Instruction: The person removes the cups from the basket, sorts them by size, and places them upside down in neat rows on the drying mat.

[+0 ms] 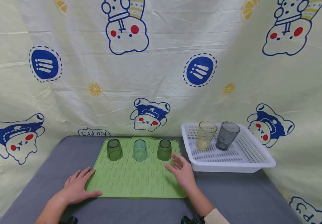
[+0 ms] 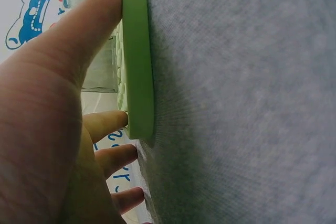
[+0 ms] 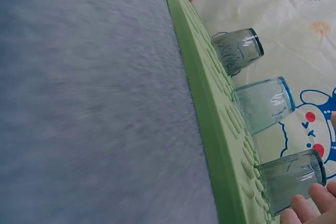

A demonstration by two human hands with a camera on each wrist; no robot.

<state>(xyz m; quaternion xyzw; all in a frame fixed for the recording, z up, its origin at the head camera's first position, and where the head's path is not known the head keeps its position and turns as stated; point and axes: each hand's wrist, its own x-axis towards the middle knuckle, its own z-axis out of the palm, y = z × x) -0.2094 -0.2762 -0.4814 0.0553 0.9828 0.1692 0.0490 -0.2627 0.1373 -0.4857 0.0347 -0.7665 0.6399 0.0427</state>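
On a green ribbed drying mat (image 1: 133, 183) three glasses stand upside down in a row. The left glass (image 1: 114, 150) is dark green, the middle glass (image 1: 140, 151) pale blue-green, the right glass (image 1: 164, 150) dark green. My left hand (image 1: 77, 188) rests at the mat's left front corner, fingers spread, thumb on the front edge. Close beside the right-hand glass is my right hand (image 1: 182, 172), its fingers loosely bent and not wrapped around it. In the right wrist view its fingertips (image 3: 302, 208) overlap that glass (image 3: 294, 177); whether they touch is unclear.
To the right of the mat stands a white perforated plastic basket (image 1: 234, 167). It holds a yellowish glass (image 1: 205, 135) and a grey glass (image 1: 227, 136), both mouth up. A grey cloth covers the table (image 1: 138, 211), and a printed curtain (image 1: 161, 74) hangs behind.
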